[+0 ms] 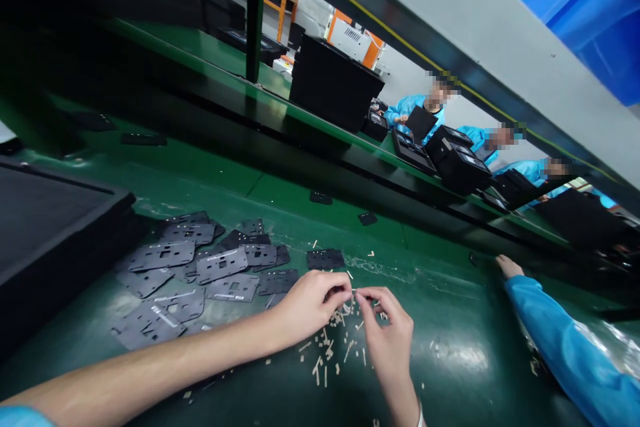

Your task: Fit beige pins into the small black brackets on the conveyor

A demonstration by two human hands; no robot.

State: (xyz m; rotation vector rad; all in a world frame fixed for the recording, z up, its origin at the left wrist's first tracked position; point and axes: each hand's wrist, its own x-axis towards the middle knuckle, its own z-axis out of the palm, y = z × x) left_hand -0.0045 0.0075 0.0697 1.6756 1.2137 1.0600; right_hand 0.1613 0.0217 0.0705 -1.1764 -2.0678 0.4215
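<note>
My left hand (313, 303) and my right hand (385, 333) meet over the green table (450, 347), fingertips pinched together on a small pale piece between them that is too small to name. Under and around them lie several small pale strips (327, 347). To the left of my left hand spreads a loose pile of dark grey flat cut-out sheets (200, 267). One such sheet (325, 258) lies apart, just beyond my left hand.
A black tray (45, 227) fills the left side. A co-worker's blue-sleeved arm (560, 340) rests on the table at right. Across a raised green shelf (225, 60), black boxes (333, 83) stand and other people in blue work with black trays. A blue bin (590, 7) sits overhead at right.
</note>
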